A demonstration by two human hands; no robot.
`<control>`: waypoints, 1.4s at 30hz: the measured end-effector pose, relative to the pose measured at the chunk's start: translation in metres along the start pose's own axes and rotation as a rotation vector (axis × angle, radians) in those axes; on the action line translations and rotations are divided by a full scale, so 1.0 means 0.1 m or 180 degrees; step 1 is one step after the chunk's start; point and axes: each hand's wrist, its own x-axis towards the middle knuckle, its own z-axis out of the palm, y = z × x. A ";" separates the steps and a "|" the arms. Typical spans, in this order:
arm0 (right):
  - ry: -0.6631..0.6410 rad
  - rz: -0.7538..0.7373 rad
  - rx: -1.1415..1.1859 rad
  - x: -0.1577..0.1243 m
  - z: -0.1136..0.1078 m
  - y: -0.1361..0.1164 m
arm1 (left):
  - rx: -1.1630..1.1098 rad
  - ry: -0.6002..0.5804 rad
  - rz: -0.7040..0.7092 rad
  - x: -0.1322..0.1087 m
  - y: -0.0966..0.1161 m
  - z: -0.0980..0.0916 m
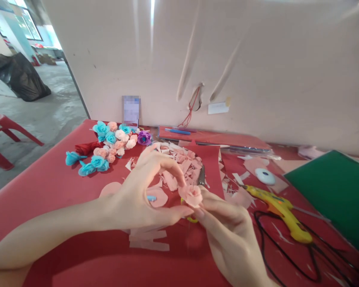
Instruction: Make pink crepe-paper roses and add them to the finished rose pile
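Note:
Both my hands meet over the red table (54, 187) around a small pink paper rose (192, 195). My left hand (143, 195) curls over it, index finger arched above and thumb pressed at its base. My right hand (227, 231) comes from below right, fingers pinched on the rose's underside. A bit of blue (151, 197) shows against my left palm. Pink paper scraps (179, 163) lie just behind the hands.
A pile of finished blue, pink, white and purple paper roses (110, 143) sits at the back left. A yellow glue gun (283, 211) with black cord (266, 255) lies to the right, near a white round object (265, 175) and green sheet (335, 191). Scissors (201, 175) lie among the scraps.

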 end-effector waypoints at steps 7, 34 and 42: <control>0.0034 -0.0860 -0.0886 0.03 0.04 -0.12 | -0.0540 -0.0143 -0.0131 -0.03 0.04 0.05; 0.0056 -0.2841 -0.2393 0.21 -0.17 0.09 | -0.0707 -0.0480 -0.0673 0.01 0.21 -0.10; 0.0175 -0.3227 -0.2815 0.19 -0.15 0.04 | -0.0792 -0.0370 -0.1028 0.01 0.21 -0.08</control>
